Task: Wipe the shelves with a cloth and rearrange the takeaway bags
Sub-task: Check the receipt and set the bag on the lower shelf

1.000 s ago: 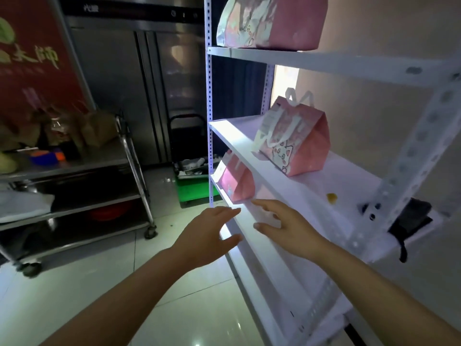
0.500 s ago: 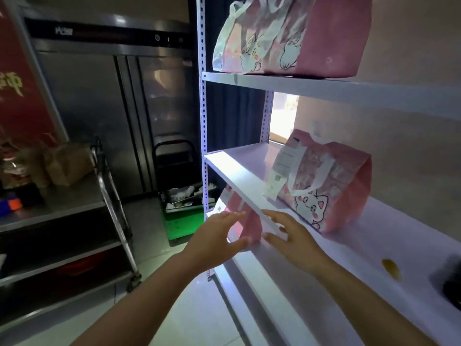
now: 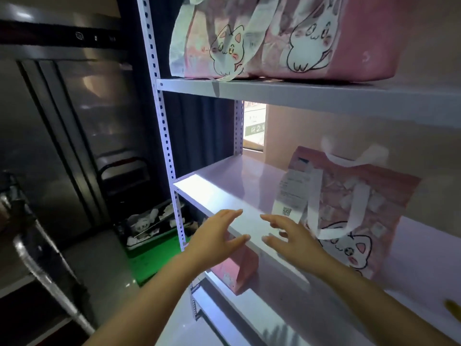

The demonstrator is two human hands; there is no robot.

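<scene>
Both hands hold nothing. The left hand (image 3: 214, 236) and right hand (image 3: 291, 236) hover with fingers spread and loose over the front edge of the middle shelf (image 3: 224, 193), palms facing each other; whether they touch the edge is unclear. A pink takeaway bag (image 3: 349, 208) stands just right of the right hand. Another pink bag (image 3: 239, 268) below is half hidden by that shelf. The top-shelf bags (image 3: 287, 38) are cut off above.

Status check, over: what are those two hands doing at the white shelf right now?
Left hand and right hand open, empty, at the white metal middle shelf edge. Pink cat-print takeaway bag stands untouched beside the right hand. No cloth in view.
</scene>
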